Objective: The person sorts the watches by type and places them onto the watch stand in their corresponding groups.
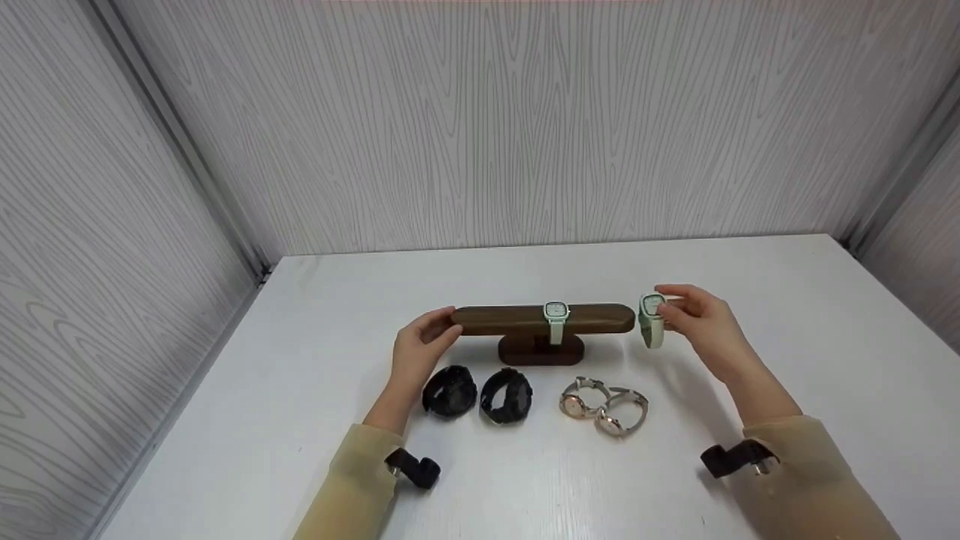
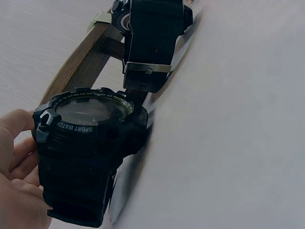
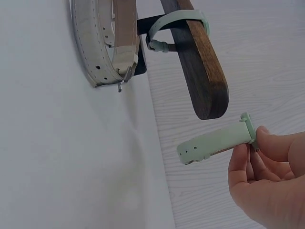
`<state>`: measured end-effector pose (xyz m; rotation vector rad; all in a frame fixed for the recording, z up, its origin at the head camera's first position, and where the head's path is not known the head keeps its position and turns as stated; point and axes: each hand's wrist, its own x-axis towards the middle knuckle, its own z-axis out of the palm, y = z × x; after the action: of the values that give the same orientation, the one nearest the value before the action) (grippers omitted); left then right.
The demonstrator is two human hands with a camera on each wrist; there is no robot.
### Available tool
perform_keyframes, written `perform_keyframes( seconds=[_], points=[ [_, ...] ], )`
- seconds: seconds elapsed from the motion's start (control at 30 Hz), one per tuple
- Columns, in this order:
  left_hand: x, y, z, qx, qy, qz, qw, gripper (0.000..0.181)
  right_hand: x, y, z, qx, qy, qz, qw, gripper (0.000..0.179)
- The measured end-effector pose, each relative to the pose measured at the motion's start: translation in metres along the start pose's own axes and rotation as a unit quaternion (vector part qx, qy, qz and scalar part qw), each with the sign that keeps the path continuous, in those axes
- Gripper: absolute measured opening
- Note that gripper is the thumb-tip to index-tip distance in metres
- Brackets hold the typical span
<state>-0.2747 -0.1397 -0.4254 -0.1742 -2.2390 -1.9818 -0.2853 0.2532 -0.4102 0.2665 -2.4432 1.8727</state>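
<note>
A dark wooden watch stand [image 1: 495,321] with a rounded bar on a short base stands on the white table. Around the left end of its bar, the thumb and fingers of my left hand [image 1: 422,352] hold it. One mint-green watch [image 1: 556,312] is strapped on the bar, right of its middle. My right hand [image 1: 703,328] pinches a second mint-green watch [image 1: 653,319] by its case, just off the bar's right end. In the right wrist view its pale green strap [image 3: 217,141] hangs below the bar end, apart from it.
Two black sport watches [image 1: 450,391] lie in front of the stand's left half, near my left wrist. Two watches with light straps [image 1: 623,414] lie touching in front of its right half. A patterned wall panel [image 1: 510,127] rises behind the table.
</note>
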Motion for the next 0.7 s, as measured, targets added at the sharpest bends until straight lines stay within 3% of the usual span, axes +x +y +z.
perform_keyframes(
  seconds=[0.3,0.7],
  points=[
    [0.001,-0.001,0.000,-0.011,-0.003,-0.005,0.9999,0.043,0.004,0.007,0.009,0.032,-0.013,0.024,0.9991,0.047],
    [-0.003,0.005,0.001,0.014,0.002,0.012,0.9998,0.041,0.002,0.008,0.016,0.043,-0.025,0.016,0.9986,0.047]
  ],
)
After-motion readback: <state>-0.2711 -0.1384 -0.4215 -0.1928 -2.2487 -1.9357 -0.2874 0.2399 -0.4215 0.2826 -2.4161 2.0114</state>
